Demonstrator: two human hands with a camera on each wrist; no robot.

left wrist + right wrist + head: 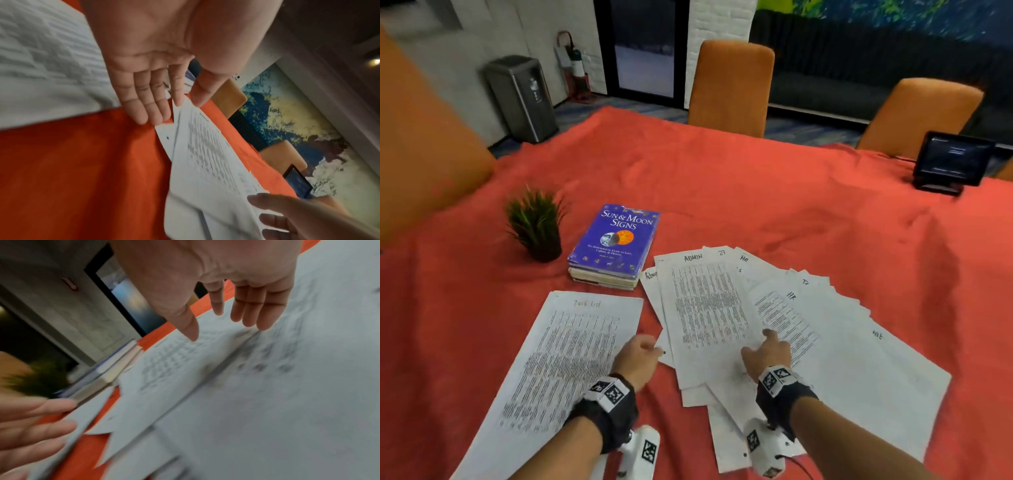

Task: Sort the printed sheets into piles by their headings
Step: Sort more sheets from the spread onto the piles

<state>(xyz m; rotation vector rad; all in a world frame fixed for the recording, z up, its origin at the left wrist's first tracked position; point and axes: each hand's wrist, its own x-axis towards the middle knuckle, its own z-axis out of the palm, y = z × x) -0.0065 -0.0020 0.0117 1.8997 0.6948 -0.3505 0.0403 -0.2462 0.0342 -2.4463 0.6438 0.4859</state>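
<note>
A sheet headed "Task List" (571, 346) lies alone at the left on the red cloth. To its right spreads a fan of several printed sheets; the top one is headed "ADMIN" (705, 308) (205, 146), and sheets marked "HR" (787, 308) show beneath it. My left hand (642, 351) (180, 105) reaches with straight fingers to the fan's left edge, thumb and forefinger on either side of the ADMIN sheet's corner. Over the fan's middle my right hand (767, 349) (222, 324) has its fingers straight, with their tips at the paper. Neither hand holds a sheet.
A blue book, "Sun & Moon Signs" (616, 243), lies on other books just behind the fan, with a small potted plant (536, 226) to its left. A dark tablet (952, 161) stands at the far right. Orange chairs (732, 85) line the far side of the red-covered table (756, 192).
</note>
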